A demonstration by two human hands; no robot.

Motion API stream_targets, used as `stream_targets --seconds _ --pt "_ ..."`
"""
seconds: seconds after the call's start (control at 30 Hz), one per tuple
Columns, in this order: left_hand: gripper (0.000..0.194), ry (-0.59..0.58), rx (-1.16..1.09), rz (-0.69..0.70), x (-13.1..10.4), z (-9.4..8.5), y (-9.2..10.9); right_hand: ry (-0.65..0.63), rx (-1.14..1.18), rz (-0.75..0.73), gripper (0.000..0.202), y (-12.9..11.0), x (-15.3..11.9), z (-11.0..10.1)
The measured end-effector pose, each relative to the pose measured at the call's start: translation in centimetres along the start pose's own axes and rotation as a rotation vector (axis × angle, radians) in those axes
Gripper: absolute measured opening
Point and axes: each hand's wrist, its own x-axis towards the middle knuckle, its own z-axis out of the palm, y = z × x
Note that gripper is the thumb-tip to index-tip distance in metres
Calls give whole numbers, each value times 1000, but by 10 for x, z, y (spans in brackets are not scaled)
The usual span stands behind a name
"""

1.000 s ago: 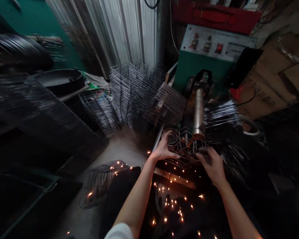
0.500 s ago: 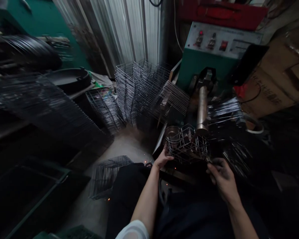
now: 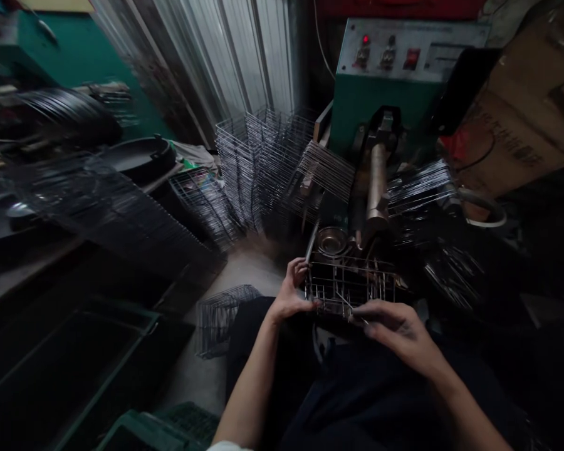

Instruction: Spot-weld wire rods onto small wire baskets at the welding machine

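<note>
We found the left hand (image 3: 291, 294) gripping the wire rack (image 3: 342, 270), the right hand (image 3: 397, 322) pinching what seemed a thin rod (image 3: 344, 300). The rack sat at seven o'clock from the metal arm (image 3: 377, 181). We judged the step as positioning; the next move called for steady alignment.

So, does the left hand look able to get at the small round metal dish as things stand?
Probably yes: the dish sits just beyond the left hand, uncovered from above, though that hand would likely need to release the silvery wire rack first.
</note>
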Motion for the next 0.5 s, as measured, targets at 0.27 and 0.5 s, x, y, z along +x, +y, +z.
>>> stream_targets --seconds 0.27,0.5 --pt "73 -111 301 104 22 70 -3 189 -839 -274 19 46 11 -15" --pt "70 -48 297 156 28 91 -2 202 -1078 -444 48 69 4 -19"
